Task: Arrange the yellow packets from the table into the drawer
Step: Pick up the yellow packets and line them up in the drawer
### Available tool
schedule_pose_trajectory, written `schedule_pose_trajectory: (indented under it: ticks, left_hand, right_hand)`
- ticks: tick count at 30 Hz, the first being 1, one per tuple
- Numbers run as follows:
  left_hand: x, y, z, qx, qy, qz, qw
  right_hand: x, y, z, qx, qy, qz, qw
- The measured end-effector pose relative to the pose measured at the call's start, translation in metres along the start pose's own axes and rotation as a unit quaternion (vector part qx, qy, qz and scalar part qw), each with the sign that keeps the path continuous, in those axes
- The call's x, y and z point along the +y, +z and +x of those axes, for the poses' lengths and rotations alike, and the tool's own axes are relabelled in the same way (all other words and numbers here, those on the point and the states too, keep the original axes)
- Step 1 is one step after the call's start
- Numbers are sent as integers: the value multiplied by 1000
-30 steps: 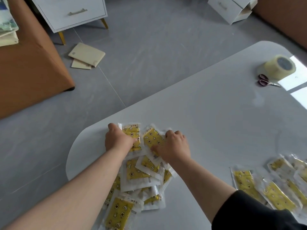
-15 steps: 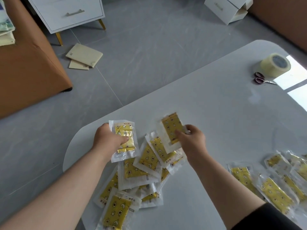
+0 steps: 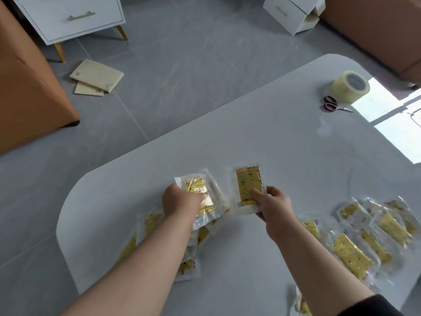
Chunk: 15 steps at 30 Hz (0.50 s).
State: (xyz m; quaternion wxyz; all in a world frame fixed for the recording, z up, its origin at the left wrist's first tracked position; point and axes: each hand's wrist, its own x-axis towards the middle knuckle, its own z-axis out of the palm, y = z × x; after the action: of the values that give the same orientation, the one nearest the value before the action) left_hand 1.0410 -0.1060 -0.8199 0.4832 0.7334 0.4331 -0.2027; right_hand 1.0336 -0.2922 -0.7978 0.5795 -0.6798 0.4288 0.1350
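My right hand (image 3: 272, 205) holds one yellow packet (image 3: 247, 183) upright above the white table (image 3: 262, 137). My left hand (image 3: 181, 201) grips a small stack of yellow packets (image 3: 200, 192) lifted off the table. More packets (image 3: 152, 221) lie in a heap under my left forearm, partly hidden. Another group of yellow packets (image 3: 369, 233) is spread on the table at the right. A white cabinet with a shut drawer (image 3: 68, 15) stands on the floor at the far left.
A roll of tape (image 3: 349, 85) and small scissors (image 3: 335, 105) lie at the table's far right. An orange sofa (image 3: 25, 92) stands at left, flat envelopes (image 3: 95, 77) lie on the floor, and a white box (image 3: 289, 12) sits at the back.
Both hands have lifted packets from the heap. The right hand has moved right with one packet; the left hand has gathered more packets into its grip.
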Motion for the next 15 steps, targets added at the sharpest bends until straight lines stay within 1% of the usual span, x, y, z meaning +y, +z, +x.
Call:
schedule_pose_trajectory:
  ticks: [2, 5, 7, 10, 12, 15]
  left_hand:
    - [7, 15, -7, 35, -4, 43, 998]
    - [14, 34, -16, 65, -17, 138, 988]
    - [16, 44, -20, 84, -16, 169, 982]
    - [15, 51, -20, 112, 5, 179, 977]
    - [13, 51, -20, 110, 26, 177, 978]
    - [9, 51, -23, 115, 89, 161, 976]
  right_hand:
    - [3, -6, 0, 1, 2, 5, 1000]
    - [5, -15, -1, -1, 2, 13, 1000]
    - [6, -21, -2, -2, 3, 21, 1000]
    - [7, -29, -2, -5, 5, 27, 1000]
    - [8, -34, -2, -7, 6, 26, 1000]
    - [11, -39, -3, -11, 10, 21, 1000]
